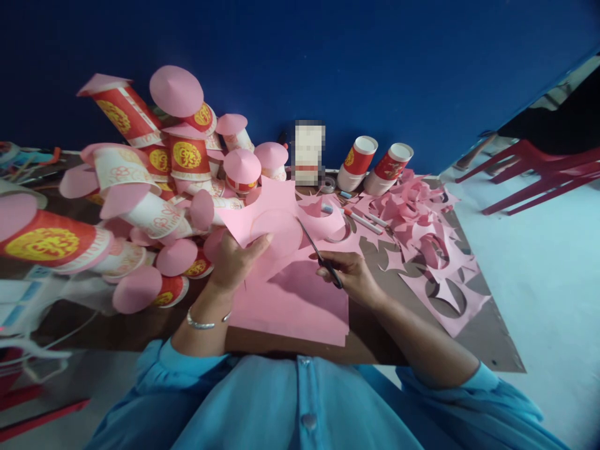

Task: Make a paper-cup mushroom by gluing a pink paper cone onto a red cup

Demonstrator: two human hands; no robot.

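My left hand (237,261) pinches the lower left edge of a pink paper sheet (276,234), thumb on top. A circle is drawn on this sheet, and its outer edge is partly cut away. In my right hand (349,273) is a pair of scissors (330,269) with black handles. The blades reach up to the sheet's right side, along the drawn circle. Beneath the held sheet, a stack of pink paper (304,312) lies on the brown table (365,337).
Paper cups with pink cone tops (187,156) pile up at the left. Two cup stacks (359,162) stand at the back by the blue wall (262,50). Pink paper scraps (422,231) and markers (363,220) lie right. A red plastic chair (529,162) stands beyond.
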